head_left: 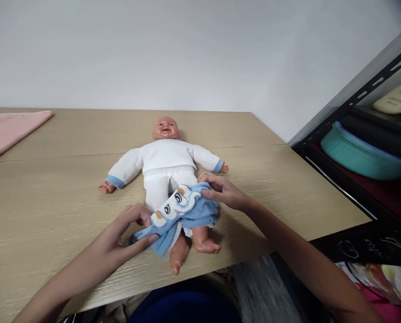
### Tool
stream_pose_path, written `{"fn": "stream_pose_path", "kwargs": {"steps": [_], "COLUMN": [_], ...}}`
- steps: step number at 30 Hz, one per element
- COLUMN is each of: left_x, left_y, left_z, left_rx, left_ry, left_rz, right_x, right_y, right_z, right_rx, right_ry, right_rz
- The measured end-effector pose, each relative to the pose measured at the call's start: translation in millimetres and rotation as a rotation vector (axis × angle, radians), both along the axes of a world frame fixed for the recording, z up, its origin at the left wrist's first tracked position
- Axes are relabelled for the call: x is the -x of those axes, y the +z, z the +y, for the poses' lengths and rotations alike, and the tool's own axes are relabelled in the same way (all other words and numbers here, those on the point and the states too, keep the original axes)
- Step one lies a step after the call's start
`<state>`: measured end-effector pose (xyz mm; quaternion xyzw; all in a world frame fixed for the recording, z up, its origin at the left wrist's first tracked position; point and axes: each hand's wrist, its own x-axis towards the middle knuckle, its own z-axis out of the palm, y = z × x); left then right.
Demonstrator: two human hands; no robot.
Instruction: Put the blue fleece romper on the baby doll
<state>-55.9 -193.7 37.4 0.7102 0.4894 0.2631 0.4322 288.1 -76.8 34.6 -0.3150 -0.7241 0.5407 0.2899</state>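
A baby doll (165, 157) in a white top and white trousers lies on its back on the wooden table (52, 188), head away from me and bare feet toward me. Bunched over its legs is a blue garment (183, 213) with a white cartoon patch. My left hand (128, 231) pinches the garment's near left edge beside the doll's left-side leg. My right hand (222, 188) grips the garment's upper right edge at the doll's hip. Both hands are closed on the fabric.
A pink cloth (8, 130) lies at the table's far left. To the right stands a dark metal shelf (355, 116) holding a teal basin (362, 154). A white wall runs behind the table. The table's front edge is close to my body.
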Motion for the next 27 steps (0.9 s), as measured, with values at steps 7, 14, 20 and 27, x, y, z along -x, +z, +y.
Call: {"fn": "stream_pose_path", "kwargs": {"steps": [7,14,20,27], "left_x": [-11.2,-9.2,-8.8,3.4], "left_y": [-5.1,-24.7,-20.9,-7.8], "left_z": [31.5,73.6,82.2,133.5], "left_rx": [-0.216,0.069,-0.467,-0.093], "left_ry": [0.257,0.271,0.249,0.159], "left_rz": [-0.056,-0.206,0.045,-0.110], "right_x": [29.5,45.4,43.0,53.6], "right_y": [-4.8,-18.0,-16.9,-31.9], "right_z": [16.5,36.2,42.3,83.4], "right_rx": [-0.075,-0.241,-0.311,-0.190], "right_ry": [-0.204,-0.309,-0.287,-0.311], "right_rz": [-0.043,-0.056,0.004,0.049]}}
